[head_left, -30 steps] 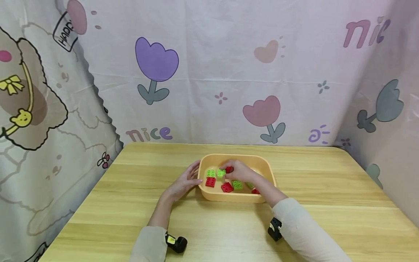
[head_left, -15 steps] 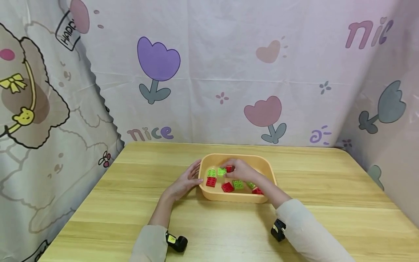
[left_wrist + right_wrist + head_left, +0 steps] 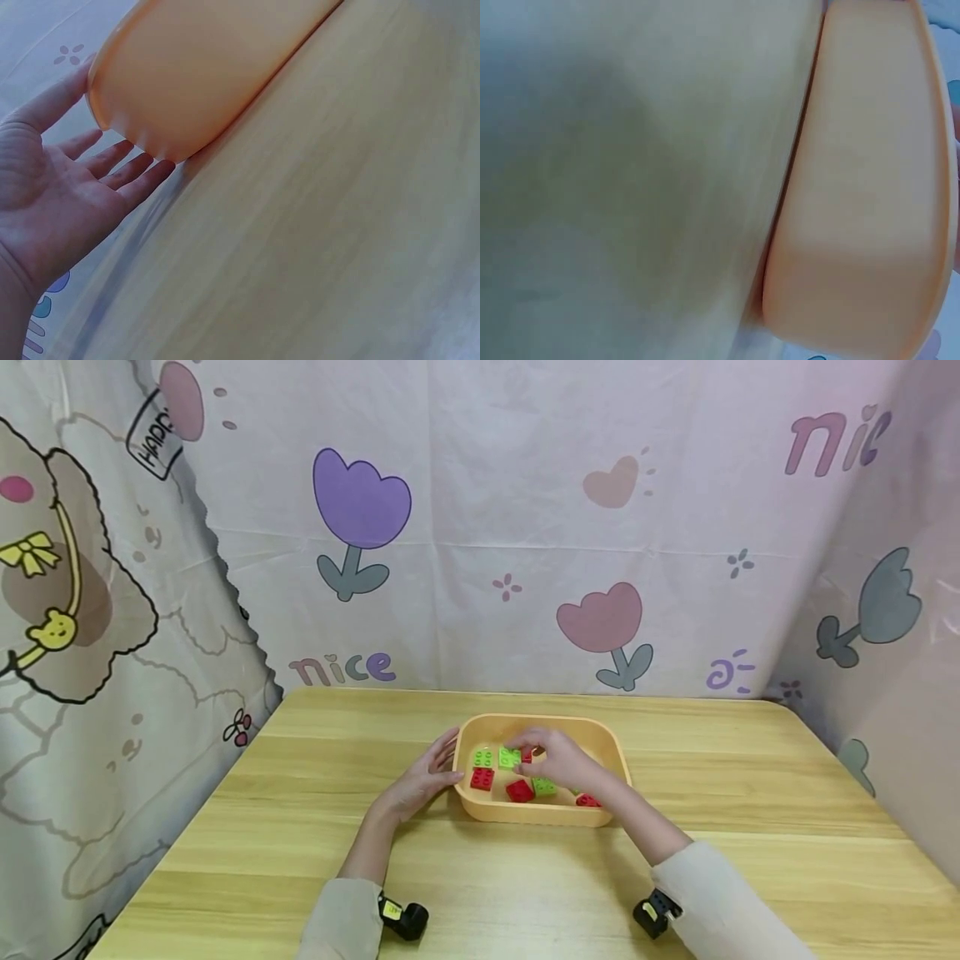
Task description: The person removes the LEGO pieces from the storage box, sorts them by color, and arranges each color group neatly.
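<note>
A peach-orange plastic bin (image 3: 525,812) stands on the table with red and green toy building bricks inside. My left hand (image 3: 420,782) rests at its left end, thumb by the rim; in the left wrist view the fingers (image 3: 133,180) reach fairly straight to the outer wall. Inside the bin, my right hand (image 3: 557,758) has thumb and forefinger at opposite sides of a light green brick (image 3: 509,758), pinching it. A red brick (image 3: 527,755) shows partly behind that hand. To the left lie another green brick (image 3: 483,758) and a red brick (image 3: 482,778).
Nearer the bin's front wall are a red brick (image 3: 520,791), a green brick (image 3: 544,787) and a red brick (image 3: 588,800) partly hidden by the wall. The wooden table (image 3: 360,718) meets a printed cloth (image 3: 480,627) behind. Each wrist wears a black camera (image 3: 651,917).
My right forearm and wrist have swung a little to the right and toward me, while its fingertips stay at the light green brick. The left hand and the bin hold still.
</note>
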### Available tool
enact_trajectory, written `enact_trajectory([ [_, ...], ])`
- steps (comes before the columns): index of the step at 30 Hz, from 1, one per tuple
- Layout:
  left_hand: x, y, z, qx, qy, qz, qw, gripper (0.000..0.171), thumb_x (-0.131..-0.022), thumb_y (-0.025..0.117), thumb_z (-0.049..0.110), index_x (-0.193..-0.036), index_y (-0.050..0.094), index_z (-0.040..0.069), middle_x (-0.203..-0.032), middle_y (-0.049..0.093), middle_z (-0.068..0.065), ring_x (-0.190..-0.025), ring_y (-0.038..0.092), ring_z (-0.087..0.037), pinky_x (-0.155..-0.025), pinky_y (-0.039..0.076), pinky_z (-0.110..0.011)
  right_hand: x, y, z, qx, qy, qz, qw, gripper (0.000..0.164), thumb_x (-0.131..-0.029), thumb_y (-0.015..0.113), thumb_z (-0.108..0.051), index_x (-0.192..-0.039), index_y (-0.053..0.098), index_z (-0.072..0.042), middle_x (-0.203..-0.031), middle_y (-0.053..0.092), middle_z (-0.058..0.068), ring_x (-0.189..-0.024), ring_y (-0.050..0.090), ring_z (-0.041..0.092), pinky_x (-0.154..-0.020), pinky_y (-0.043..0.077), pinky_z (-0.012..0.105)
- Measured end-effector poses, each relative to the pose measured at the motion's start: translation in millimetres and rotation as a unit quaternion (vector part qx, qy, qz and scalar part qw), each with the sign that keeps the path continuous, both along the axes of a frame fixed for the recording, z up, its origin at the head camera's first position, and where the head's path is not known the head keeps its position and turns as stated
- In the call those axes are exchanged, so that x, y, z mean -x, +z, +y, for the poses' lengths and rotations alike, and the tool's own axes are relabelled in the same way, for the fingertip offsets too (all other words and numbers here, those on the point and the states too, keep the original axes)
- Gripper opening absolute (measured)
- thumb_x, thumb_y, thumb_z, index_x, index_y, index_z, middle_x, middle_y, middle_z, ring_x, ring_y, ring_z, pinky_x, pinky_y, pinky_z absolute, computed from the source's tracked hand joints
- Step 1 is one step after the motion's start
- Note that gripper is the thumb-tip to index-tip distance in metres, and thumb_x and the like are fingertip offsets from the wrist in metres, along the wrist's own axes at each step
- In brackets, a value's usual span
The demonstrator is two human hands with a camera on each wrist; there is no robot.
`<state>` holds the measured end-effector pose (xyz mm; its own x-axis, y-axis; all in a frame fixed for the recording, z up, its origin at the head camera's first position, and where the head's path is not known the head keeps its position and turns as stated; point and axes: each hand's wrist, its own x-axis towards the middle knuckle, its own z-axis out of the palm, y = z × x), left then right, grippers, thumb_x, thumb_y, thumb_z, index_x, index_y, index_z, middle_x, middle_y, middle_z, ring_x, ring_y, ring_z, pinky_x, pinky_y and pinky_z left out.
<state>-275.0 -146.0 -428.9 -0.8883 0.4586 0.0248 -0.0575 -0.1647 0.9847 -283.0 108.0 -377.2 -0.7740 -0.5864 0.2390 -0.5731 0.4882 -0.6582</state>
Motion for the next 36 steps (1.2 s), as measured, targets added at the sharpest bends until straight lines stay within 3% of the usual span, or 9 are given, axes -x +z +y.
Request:
enact_trajectory([
  [11,1.3,-2.0,-1.0,-0.012,-0.008,0.004,0.9999,0.077,-0.086,0.053,-0.007,-0.148,0.01,0.008,-0.151,0.006,-0.017,-0.136,0.009,-0.031,-0.106,0.024,-0.039,-30.9,5.0,-2.1,0.03,0.007,0.014,0.999,0.031,-0.078,0.07,-0.012,-0.109,0.066,-0.006,-0.102,0.06,0.002,-0.091,0.057,0.029,-0.078,0.05,0.044],
  [19,1.3,-3.2,-1.7,-0.013,-0.015,0.008,0.9998,0.077,-0.087,0.054,-0.005,-0.148,0.01,0.01,-0.151,0.007,-0.015,-0.136,0.011,-0.029,-0.105,0.025,-0.038,-52.4,1.5,-8.5,0.021,0.009,0.026,0.999,0.03,-0.081,0.07,-0.017,-0.11,0.067,-0.015,-0.106,0.059,-0.005,-0.093,0.057,0.021,-0.079,0.05,0.042],
  [29,1.8,-3.3,-1.1,-0.013,-0.024,0.021,0.9994,0.075,-0.088,0.05,-0.007,-0.148,0.008,0.008,-0.151,0.006,-0.017,-0.136,0.01,-0.03,-0.106,0.023,-0.038,-83.8,6.6,-22.1,0.053,-0.004,0.015,0.998,0.031,-0.079,0.071,-0.014,-0.11,0.067,-0.016,-0.107,0.058,-0.008,-0.096,0.057,0.015,-0.082,0.05,0.039],
  [36,2.5,-3.6,-1.8,-0.012,-0.021,0.017,0.9996,0.076,-0.088,0.052,-0.005,-0.148,0.008,0.008,-0.151,0.006,-0.016,-0.136,0.01,-0.03,-0.106,0.024,-0.039,-98.3,-4.2,-30.8,0.054,0.0,-0.004,0.999,0.034,-0.08,0.071,-0.016,-0.113,0.065,-0.015,-0.106,0.058,-0.011,-0.096,0.056,0.014,-0.084,0.049,0.037],
])
